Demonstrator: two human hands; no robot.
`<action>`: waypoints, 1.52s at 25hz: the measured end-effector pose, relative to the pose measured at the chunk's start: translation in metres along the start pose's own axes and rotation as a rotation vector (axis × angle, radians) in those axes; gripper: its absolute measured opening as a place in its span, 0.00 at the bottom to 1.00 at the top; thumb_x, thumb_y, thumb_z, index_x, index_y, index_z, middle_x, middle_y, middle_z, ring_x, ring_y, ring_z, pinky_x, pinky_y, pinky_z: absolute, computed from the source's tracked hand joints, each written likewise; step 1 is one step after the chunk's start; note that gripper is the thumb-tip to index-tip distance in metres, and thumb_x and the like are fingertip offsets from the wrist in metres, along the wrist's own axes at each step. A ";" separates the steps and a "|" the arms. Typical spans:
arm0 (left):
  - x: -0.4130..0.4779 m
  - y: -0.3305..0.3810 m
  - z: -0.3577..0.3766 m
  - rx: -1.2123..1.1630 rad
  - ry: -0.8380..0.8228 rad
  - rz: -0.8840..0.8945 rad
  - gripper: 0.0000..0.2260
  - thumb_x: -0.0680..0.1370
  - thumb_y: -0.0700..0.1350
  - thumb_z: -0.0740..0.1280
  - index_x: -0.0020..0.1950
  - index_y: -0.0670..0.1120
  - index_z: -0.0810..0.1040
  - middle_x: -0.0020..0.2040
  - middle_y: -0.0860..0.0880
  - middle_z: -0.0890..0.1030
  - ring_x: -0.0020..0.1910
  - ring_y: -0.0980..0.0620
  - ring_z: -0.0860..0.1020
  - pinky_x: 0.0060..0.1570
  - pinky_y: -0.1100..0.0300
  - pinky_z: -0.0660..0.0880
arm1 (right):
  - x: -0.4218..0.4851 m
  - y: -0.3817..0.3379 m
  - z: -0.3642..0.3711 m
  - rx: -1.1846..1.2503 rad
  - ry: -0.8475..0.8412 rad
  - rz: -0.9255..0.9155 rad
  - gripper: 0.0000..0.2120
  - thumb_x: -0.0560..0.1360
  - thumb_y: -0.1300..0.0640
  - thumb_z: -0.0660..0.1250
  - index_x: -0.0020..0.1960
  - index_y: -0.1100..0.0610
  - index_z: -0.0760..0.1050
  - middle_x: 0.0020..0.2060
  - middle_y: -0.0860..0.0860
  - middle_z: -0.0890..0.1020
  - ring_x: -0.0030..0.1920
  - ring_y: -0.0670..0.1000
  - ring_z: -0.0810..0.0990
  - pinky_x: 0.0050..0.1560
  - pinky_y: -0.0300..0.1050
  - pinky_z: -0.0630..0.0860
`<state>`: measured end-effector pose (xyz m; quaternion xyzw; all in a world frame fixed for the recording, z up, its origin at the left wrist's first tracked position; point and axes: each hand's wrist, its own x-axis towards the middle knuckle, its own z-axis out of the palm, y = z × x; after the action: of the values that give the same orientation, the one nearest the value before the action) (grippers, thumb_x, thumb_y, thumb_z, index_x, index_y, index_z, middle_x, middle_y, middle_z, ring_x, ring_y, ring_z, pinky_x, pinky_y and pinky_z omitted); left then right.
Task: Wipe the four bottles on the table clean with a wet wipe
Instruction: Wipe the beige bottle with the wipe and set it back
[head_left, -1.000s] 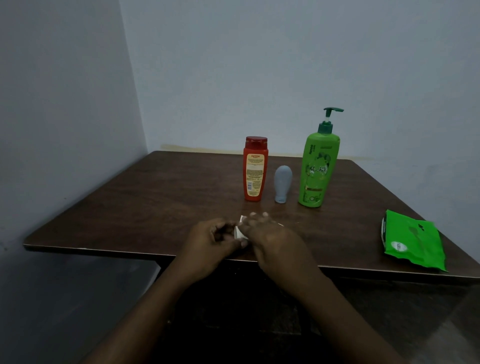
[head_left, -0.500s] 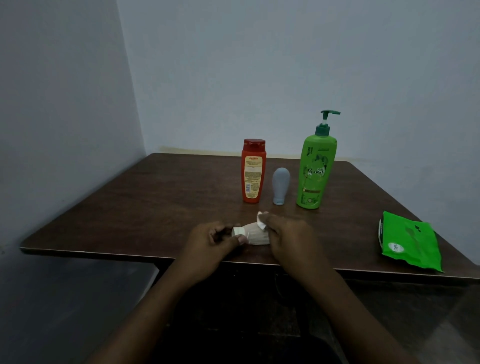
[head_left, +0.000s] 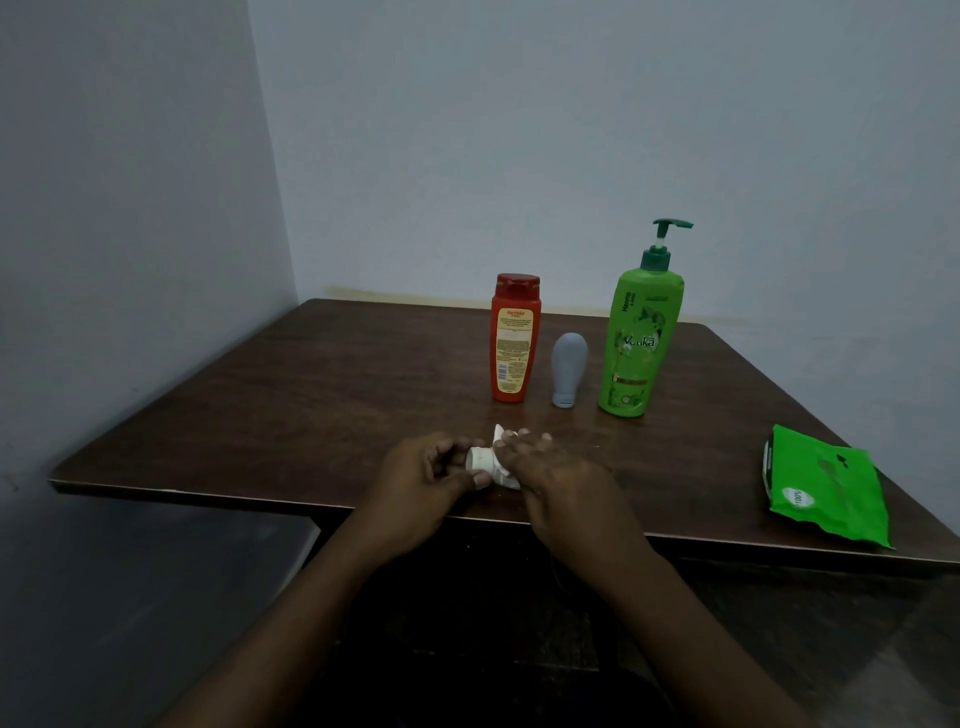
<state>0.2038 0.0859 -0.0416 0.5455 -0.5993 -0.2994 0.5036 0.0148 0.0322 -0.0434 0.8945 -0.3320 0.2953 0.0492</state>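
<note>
Near the front edge of the dark wood-grain table, the left hand grips a small cylindrical white bottle; the right hand seemingly clasps a crumpled wet wipe round it.

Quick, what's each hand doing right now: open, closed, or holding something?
Left hand: closed round the small white bottle.
Right hand: closed on the wet wipe, pressed over that bottle.

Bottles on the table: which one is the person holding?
The small white bottle, gripped sideways by the left hand, the right hand pressing a wet wipe on it. The red bottle, grey bottle and green bottle stand untouched.
</note>
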 end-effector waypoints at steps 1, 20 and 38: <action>0.000 0.000 0.000 -0.001 -0.001 -0.001 0.12 0.77 0.35 0.74 0.58 0.47 0.85 0.51 0.53 0.89 0.51 0.56 0.86 0.52 0.65 0.80 | 0.000 0.000 0.000 0.006 -0.010 -0.005 0.24 0.74 0.61 0.58 0.69 0.53 0.73 0.68 0.51 0.76 0.69 0.50 0.73 0.68 0.50 0.72; 0.000 0.005 -0.004 0.081 -0.030 -0.037 0.11 0.80 0.48 0.72 0.62 0.53 0.85 0.51 0.56 0.87 0.51 0.60 0.84 0.54 0.61 0.79 | -0.036 0.015 -0.006 -0.082 0.036 0.226 0.20 0.72 0.62 0.66 0.63 0.54 0.78 0.57 0.54 0.84 0.55 0.55 0.84 0.51 0.52 0.82; -0.002 0.002 -0.007 -0.090 -0.062 0.003 0.15 0.74 0.32 0.75 0.58 0.46 0.85 0.53 0.49 0.88 0.52 0.51 0.87 0.55 0.59 0.82 | -0.005 -0.025 0.001 0.261 0.181 0.124 0.21 0.75 0.67 0.65 0.64 0.52 0.78 0.60 0.47 0.82 0.60 0.41 0.78 0.63 0.36 0.73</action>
<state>0.2091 0.0894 -0.0377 0.5118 -0.6013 -0.3420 0.5095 0.0275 0.0542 -0.0442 0.8409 -0.3395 0.4178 -0.0560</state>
